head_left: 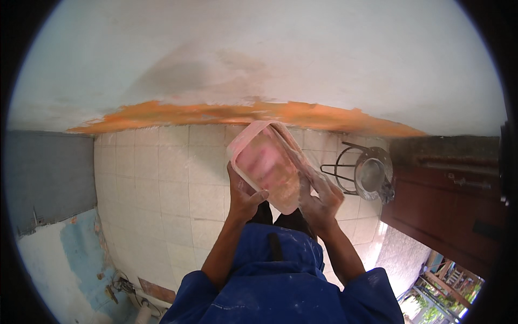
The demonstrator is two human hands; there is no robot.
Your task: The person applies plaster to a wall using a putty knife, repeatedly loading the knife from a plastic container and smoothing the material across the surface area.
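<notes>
A pink plastic tub (263, 156), its walls smeared with pale dust or paste, is held tilted before my body. Wrapped on its left rim is my left hand (247, 191), the thumb lying over the edge near the lower end. On the opposite side, my right hand (322, 201) is closed on the tub's right edge, its fingers whitened with powder. Whether that hand also holds something thin along the rim, I cannot tell. Past the tub's far end rises a pale wall (324, 59) with a rough orange band (345, 119) along its foot.
To the right stands a metal-legged stool (345, 162) bearing a round dusty pan (370, 175). A dark red door (431, 205) lies beyond it. Cream tiles (167, 183) cover the floor. Tangled cables (127, 286) sit at lower left, beside a patchy blue-and-white wall (70, 264).
</notes>
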